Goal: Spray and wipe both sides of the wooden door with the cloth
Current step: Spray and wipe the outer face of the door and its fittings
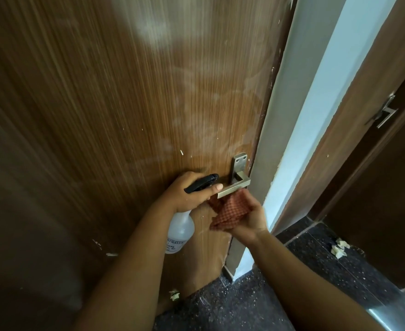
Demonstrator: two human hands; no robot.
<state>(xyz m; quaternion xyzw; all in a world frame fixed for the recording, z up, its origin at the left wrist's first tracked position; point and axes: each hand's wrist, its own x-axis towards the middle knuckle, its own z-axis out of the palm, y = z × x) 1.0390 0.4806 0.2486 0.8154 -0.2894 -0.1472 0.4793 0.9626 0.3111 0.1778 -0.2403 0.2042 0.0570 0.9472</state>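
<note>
Head view
Left hand: the left hand [192,192] is wrapped round the neck of the spray bottle [180,229], thumb stretched along the black trigger head [202,183]; the translucent bottle body hangs below the fist.
Right hand: the right hand [249,217] clutches the bunched orange checked cloth [230,210], pressing it up under the lever handle [233,188].
Door: the wooden door [125,103] fills the frame above and left of both grips, with pale smeared streaks over its grain and small white specks.
Edges: the door's latch edge [272,91] runs just right of the cloth grip; a grey and white wall strip [309,103] stands right beside it.
Open room: bare door face lies left of and above the bottle grip; dark speckled floor [244,304] lies below the forearms.
Beyond: a second dark door with its own handle [385,113] stands far right of the cloth grip.
Count: two hands, one bottle, one cloth, two door handles, three scraps of pale debris [338,248] on the floor.
</note>
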